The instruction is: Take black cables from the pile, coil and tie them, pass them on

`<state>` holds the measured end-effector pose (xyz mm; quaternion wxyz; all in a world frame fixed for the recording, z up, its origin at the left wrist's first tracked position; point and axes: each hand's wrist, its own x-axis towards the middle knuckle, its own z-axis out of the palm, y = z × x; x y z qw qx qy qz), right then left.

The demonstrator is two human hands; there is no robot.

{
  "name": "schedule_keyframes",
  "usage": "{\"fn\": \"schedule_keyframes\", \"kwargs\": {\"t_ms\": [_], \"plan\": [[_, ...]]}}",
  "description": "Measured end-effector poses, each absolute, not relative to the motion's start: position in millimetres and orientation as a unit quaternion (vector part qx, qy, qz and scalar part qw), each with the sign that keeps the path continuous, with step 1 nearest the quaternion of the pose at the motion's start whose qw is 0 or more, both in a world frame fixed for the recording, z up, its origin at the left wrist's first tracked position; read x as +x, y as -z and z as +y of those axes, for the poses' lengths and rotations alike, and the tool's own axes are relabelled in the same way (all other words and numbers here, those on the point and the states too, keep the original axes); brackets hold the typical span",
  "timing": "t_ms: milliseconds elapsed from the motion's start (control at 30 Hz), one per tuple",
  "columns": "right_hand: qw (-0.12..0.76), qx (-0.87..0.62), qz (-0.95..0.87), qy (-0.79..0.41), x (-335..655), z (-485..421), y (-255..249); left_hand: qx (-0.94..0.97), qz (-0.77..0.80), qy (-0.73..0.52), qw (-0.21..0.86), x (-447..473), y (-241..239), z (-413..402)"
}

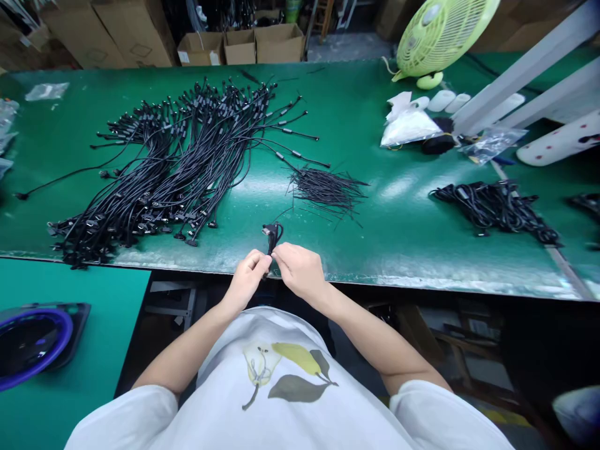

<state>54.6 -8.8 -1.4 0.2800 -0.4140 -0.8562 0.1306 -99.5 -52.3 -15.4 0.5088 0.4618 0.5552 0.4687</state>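
Observation:
A short black USB cable (272, 232), folded into a small bundle, stands up from between my hands near the table's front edge. My left hand (250, 275) is closed on its lower part, with thumb and fingers pinched together. Against the other side of the bundle, my right hand (300, 267) is closed in a pinch; what lies between its fingertips is too small to make out. Just beyond the hands lies a loose heap of thin black twist ties (328, 189). To the left spreads a large pile of black USB cables (187, 150), connectors at both ends.
Bundled black cables (492, 209) lie at the right of the green table (375, 244). Behind them are a white plastic bag (410, 128), slanting metal posts (520, 69) and a green fan (443, 37). A purple-rimmed round object (65, 331) sits lower left. Cardboard boxes (279, 44) stand beyond the table.

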Motion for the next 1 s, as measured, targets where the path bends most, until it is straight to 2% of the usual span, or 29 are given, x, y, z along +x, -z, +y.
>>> {"fn": "schedule_keyframes", "kwargs": {"t_ms": [67,133,233,300,400,467,533,633,700,867,1000], "plan": [[0.284,-0.411,-0.853,-0.148,53,-16,1,0.470,0.553,-0.480,0.493,-99,21,-51],[0.299,-0.414,-0.827,-0.235,53,-18,0,0.511,0.514,-0.475,0.499,-101,21,-50],[0.300,-0.397,-0.696,-0.518,54,-16,0,0.555,0.461,-0.462,0.516,-102,18,-52],[0.252,-0.338,-0.544,-0.725,54,-13,0,0.529,0.457,-0.486,0.524,-101,16,-54],[0.187,-0.247,-0.373,-0.875,56,-12,2,0.453,0.429,-0.515,0.588,-97,12,-56],[0.182,-0.250,-0.366,-0.878,59,-13,3,0.380,0.400,-0.524,0.649,-95,8,-53],[0.215,-0.303,-0.443,-0.816,62,-16,4,0.293,0.390,-0.553,0.676,-94,4,-48],[0.298,-0.392,-0.591,-0.639,62,-25,9,0.183,0.417,-0.628,0.631,-92,2,-39],[0.311,-0.402,-0.645,-0.571,56,-33,13,0.160,0.438,-0.654,0.595,-88,1,-34],[0.339,-0.406,-0.651,-0.545,41,-42,26,0.195,0.492,-0.601,0.599,-70,1,-32],[0.359,-0.393,-0.600,-0.597,40,-41,31,0.211,0.511,-0.579,0.598,-62,2,-34]]}}
